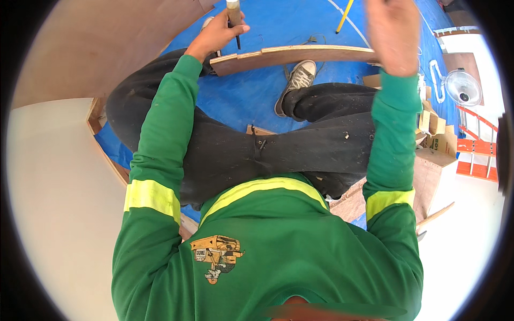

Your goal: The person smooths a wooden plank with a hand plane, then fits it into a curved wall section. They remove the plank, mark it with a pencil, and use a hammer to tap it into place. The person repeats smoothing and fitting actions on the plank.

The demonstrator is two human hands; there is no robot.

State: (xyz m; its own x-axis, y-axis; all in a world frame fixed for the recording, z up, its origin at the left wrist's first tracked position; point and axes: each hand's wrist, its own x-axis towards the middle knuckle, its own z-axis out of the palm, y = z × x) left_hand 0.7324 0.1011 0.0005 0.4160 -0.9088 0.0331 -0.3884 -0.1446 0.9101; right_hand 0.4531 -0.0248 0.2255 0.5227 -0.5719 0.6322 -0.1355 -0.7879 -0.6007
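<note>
My left hand [210,38] is closed around a slim chisel-like tool [234,15] with a pale top, a brownish middle and a narrow dark lower end pointing down. That end is just above the left part of a curved plywood strip [300,55], whose layered edge faces up. I cannot tell whether the two touch. My right hand [395,40] is raised near the strip's right end and smeared by motion. Its fingers are cut off by the top edge, where something dark shows, too little to name.
Blue sheeting [230,99] covers the floor under my legs. A thin yellow rod [344,17] is beyond the strip. A large curved wooden panel [101,48] stands left. Cardboard boxes [441,142], a clear round container [461,87] and an orange ladder [476,147] are at right.
</note>
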